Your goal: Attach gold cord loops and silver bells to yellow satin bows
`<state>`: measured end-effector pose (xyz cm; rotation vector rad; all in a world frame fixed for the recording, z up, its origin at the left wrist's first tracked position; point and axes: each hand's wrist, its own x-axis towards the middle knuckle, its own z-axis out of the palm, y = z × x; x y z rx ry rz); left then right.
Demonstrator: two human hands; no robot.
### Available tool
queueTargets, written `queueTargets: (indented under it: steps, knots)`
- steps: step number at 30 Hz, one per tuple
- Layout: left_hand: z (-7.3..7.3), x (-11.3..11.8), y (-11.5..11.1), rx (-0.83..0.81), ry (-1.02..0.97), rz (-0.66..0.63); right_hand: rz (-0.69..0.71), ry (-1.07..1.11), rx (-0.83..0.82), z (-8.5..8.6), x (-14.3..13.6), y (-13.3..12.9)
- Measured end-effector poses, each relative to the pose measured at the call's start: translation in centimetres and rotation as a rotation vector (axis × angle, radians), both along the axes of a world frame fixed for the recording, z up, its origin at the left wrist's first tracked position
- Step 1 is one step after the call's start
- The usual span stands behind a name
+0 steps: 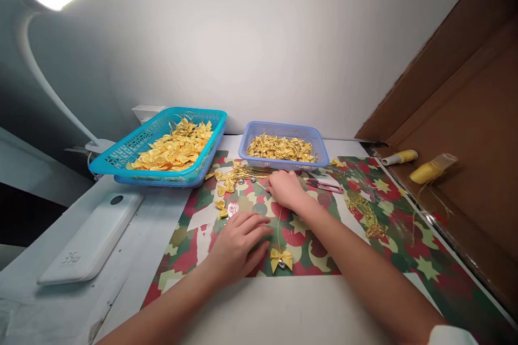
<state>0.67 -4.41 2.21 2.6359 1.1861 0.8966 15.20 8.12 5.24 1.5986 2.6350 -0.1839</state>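
Observation:
My left hand [242, 242] rests palm down on the patterned paper [319, 248], its fingers spread and holding nothing. Just right of its fingertips lies a gold bow [280, 260] with a small silver piece at its centre and a thin gold cord [279, 226] running up from it. Farther forward, my right hand [284, 187] reaches down near the gold cords and pink-handled snips [329, 187]. Its fingers are curled and mostly hidden, so what they hold cannot be made out. Loose gold bows [225, 187] lie to the left of it.
A turquoise basket [97, 166] of yellow bows stands at the back left, a blue basket [324, 157] of gold bows at the back centre. A white power bank [91, 237] lies left. Gold chains [368, 215] and thread spools [432, 168] are on the right.

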Motion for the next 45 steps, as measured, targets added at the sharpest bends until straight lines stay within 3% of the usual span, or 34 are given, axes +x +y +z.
queueTargets:
  steps: [9,19,24,28,33,37,45]
  knots:
    - [-0.9,-0.7,1.0,-0.07,-0.106,0.189,-0.032,-0.139,0.068,1.8,3.1,-0.7]
    - [-1.3,-0.6,1.0,-0.011,-0.077,0.247,-0.048,-0.213,0.042,0.2,0.4,-1.0]
    - [-1.3,-0.8,1.1,0.065,-0.034,0.301,-0.074,-0.235,0.151,2.0,2.0,-1.5]
    - [-0.5,-0.5,2.3,0.133,0.017,0.347,-0.106,-0.226,0.253,4.1,3.5,-2.2]
    - [1.6,0.3,5.1,0.171,0.092,0.397,-0.009,-0.124,0.309,5.8,4.6,-4.0]
    - [2.3,0.3,7.0,0.156,0.141,0.403,0.062,-0.005,0.263,5.8,5.5,-5.4]
    - [1.7,0.4,5.5,0.074,0.101,0.368,0.07,0.378,0.122,3.7,6.8,-6.6]
